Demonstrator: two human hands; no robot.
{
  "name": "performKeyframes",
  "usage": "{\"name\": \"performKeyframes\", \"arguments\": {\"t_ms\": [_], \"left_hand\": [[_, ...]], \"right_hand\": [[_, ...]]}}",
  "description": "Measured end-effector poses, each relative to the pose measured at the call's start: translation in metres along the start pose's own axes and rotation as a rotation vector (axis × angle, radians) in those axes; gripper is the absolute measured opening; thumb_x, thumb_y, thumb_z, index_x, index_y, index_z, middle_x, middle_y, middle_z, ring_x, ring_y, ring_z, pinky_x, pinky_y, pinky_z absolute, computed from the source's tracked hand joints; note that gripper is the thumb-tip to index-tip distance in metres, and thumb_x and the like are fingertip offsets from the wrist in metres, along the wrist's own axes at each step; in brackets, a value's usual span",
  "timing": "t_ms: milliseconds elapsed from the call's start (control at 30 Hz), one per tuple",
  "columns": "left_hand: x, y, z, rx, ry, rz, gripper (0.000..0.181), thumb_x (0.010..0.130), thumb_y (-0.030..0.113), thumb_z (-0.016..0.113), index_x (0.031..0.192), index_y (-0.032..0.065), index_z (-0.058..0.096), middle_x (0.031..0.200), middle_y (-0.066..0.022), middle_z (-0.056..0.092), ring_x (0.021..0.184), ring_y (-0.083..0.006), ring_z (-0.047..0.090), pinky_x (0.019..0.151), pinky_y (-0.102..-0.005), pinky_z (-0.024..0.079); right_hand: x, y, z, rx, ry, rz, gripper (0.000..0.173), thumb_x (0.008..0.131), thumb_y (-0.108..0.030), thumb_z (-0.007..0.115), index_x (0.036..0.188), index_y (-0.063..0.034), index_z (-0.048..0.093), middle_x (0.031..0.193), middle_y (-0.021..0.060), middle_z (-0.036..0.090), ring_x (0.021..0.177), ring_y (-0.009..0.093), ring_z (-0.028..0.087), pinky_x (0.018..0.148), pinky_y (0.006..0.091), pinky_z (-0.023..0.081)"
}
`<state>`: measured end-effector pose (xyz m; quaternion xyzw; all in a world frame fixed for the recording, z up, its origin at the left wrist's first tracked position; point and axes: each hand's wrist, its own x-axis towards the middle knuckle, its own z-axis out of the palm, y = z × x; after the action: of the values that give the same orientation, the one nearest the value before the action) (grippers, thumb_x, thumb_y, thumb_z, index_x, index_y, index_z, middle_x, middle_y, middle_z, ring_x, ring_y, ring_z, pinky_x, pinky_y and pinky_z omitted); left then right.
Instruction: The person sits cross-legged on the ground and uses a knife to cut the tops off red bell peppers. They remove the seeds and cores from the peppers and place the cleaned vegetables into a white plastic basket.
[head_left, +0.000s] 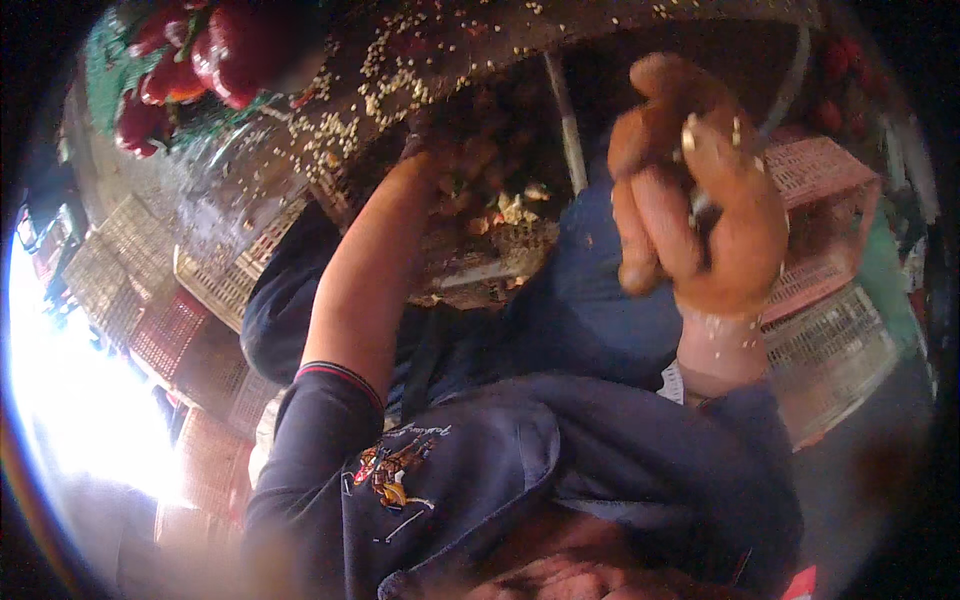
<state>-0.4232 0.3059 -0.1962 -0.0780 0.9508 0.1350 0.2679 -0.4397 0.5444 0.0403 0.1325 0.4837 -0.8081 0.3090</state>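
My right hand (697, 187) is raised close to the camera, with its fingers curled and pale seeds stuck to the fingers and wrist. Something small and light shows between the fingers, too blurred to name. My left forearm (367, 262) reaches forward to the table edge, where the hand is lost in dark shadow. Pale seeds (330, 135) lie scattered over the wet tabletop (217, 165) beside that arm. Several glossy red peppers (229, 60) rest on green netting (109, 60) at the far left. Below the table edge, between my knees, are plant scraps (514, 210).
A pink plastic crate (817, 180) stands at the right above a pale slatted crate (832, 360). To the left are a cream crate (210, 277) and a red perforated crate (169, 334). A table leg (566, 127) stands ahead of my knees. Glare washes out the far left.
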Motion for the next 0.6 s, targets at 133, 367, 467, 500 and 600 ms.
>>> {"name": "performKeyframes", "arguments": {"t_ms": [133, 367, 467, 500, 600], "left_hand": [[-0.038, 0.007, -0.021, -0.023, 0.155, -0.026, 0.039, 0.087, 0.041, 0.068, 0.108, 0.0078, 0.072, 0.099, -0.0187, 0.074, 0.090, -0.0414, 0.070, 0.077, -0.0456, 0.057], [-0.129, -0.047, -0.080, -0.846, 0.332, 0.055, 0.032, 0.086, 0.028, 0.077, 0.111, 0.0093, 0.071, 0.096, -0.0039, 0.076, 0.080, -0.0180, 0.071, 0.074, -0.0366, 0.056], [-0.179, -0.105, -0.149, -0.497, 0.523, 0.049, 0.026, 0.088, 0.036, 0.077, 0.099, 0.0130, 0.072, 0.086, -0.0019, 0.072, 0.068, -0.0130, 0.063, 0.061, -0.0317, 0.049], [-0.198, -0.125, -0.171, -0.691, 0.536, 0.038, 0.026, 0.089, 0.038, 0.076, 0.094, 0.0140, 0.071, 0.082, -0.0008, 0.070, 0.063, -0.0118, 0.060, 0.054, -0.0302, 0.046], [-0.257, -0.187, -0.222, -0.714, 0.606, -0.037, 0.026, 0.093, 0.040, 0.073, 0.093, 0.0136, 0.070, 0.077, 0.0013, 0.065, 0.058, -0.0104, 0.056, 0.047, -0.0242, 0.040]], "right_hand": [[-0.019, 0.006, -0.006, 0.010, 0.073, -0.134, 0.037, 0.103, -0.026, 0.051, 0.133, -0.0060, 0.058, 0.099, 0.0102, 0.068, 0.046, 0.016, 0.047, 0.039, 0.0301, 0.039], [-0.100, 0.032, -0.073, 0.489, -0.016, -0.384, 0.035, 0.103, -0.037, 0.057, 0.129, -0.0143, 0.064, 0.075, 0.0041, 0.067, 0.051, 0.019, 0.056, 0.042, 0.0418, 0.046], [-0.145, 0.041, -0.087, 0.667, -0.020, -0.335, 0.033, 0.105, -0.036, 0.053, 0.124, -0.0126, 0.067, 0.063, 0.0021, 0.059, 0.051, 0.018, 0.056, 0.039, 0.0387, 0.046], [-0.154, 0.042, -0.089, 0.638, 0.013, -0.368, 0.033, 0.106, -0.036, 0.052, 0.123, -0.0128, 0.067, 0.060, 0.0019, 0.057, 0.051, 0.019, 0.056, 0.039, 0.0371, 0.046], [-0.176, 0.048, -0.089, 0.726, 0.034, -0.518, 0.035, 0.106, -0.034, 0.052, 0.125, -0.0080, 0.065, 0.078, 0.0059, 0.064, 0.051, 0.017, 0.054, 0.046, 0.0360, 0.051]]}}
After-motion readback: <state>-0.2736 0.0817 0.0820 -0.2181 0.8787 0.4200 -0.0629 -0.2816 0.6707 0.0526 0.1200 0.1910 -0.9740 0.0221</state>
